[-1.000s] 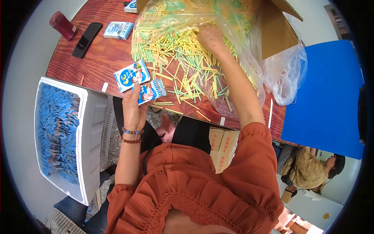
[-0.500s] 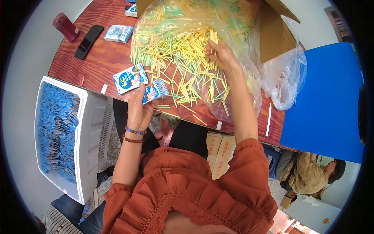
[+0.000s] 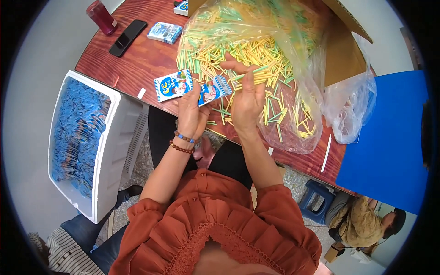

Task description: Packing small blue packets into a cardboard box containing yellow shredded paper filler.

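Observation:
My left hand (image 3: 189, 112) is closed on two small blue-and-white packets. One packet (image 3: 173, 85) lies flat and sticks out to the left of the thumb; the other packet (image 3: 211, 91), with a striped crimped end, points right toward my other hand. Between the thumb and fingers of my right hand (image 3: 247, 103) is a small bunch of thin yellow and green sticks (image 3: 256, 77). It is held just right of the crimped packet, apart from it. Behind both hands a large heap of the same sticks (image 3: 256, 52) spills from a clear plastic bag (image 3: 293, 23) onto the table.
A phone (image 3: 128, 38), a red-filled jar (image 3: 101, 18) and another blue-and-white pack (image 3: 164, 32) lie at the back left. Left of the table stands a white foam box (image 3: 118, 105) of blue packets. On the right are a crumpled plastic bag (image 3: 346, 114), a blue panel (image 3: 389, 133) and a seated person (image 3: 364, 222).
My right hand has come back from the heap toward my left hand, bringing a bunch of sticks. The left hand still holds both packets. The whole view has shifted slightly.

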`<state>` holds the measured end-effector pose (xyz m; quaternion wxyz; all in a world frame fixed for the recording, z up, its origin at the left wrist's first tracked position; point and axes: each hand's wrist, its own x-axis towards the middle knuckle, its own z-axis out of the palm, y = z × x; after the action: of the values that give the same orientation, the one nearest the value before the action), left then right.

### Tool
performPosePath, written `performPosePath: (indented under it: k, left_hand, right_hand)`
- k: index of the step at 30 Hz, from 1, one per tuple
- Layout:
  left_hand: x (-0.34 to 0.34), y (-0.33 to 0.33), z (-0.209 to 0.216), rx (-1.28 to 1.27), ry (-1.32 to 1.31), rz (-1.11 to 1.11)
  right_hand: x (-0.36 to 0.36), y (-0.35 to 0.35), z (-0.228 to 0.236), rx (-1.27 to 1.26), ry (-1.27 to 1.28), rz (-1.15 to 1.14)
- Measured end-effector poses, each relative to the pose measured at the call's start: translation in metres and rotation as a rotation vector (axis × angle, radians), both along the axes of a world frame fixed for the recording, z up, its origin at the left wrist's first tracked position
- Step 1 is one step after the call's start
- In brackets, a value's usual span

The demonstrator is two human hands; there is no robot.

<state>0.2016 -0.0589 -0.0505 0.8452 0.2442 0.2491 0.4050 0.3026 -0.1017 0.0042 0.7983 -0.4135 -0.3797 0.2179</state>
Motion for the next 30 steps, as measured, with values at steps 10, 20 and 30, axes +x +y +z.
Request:
performPosePath:
  k: [10,20,30]
  left_hand:
    - [0.000,-0.001,0.006,0.011,-0.109,0.052]
    - [0.016,0.005,0.000,-0.062,-0.188,0.063]
    - [0.034,0.005,-0.003,-0.076,-0.116,0.079]
  right_hand:
    - [-0.026,0.003,-0.022,-0.170,-0.158,-0.125]
    - [-0.004,0.001,-0.027,-0.011,0.101,0.180]
    - [0.023,0.001,-0.003,-0.001,0.188,0.114]
